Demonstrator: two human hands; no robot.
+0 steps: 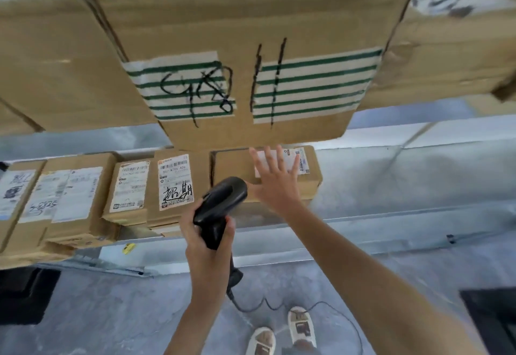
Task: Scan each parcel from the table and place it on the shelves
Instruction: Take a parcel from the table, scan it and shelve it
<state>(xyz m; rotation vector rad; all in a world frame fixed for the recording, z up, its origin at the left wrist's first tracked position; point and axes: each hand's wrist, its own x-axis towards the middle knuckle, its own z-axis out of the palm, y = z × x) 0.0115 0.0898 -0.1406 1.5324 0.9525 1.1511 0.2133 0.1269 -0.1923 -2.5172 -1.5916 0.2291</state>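
Cardboard parcel (268,176) (label half hidden) under flat right hand (275,184); left hand (208,245) grips scanner (220,209).

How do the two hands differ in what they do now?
The left hand grips the black scanner with curled fingers; the right hand holds nothing and lies with straight, spread fingers on a parcel on the shelf. The left hand is nearer the camera, the right hand farther. Both are bare.

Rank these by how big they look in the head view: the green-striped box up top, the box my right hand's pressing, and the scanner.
1. Green-striped box, by far the largest, though it is also nearest the camera.
2. Box under the right hand, the pressed box.
3. Scanner, held in the left hand.
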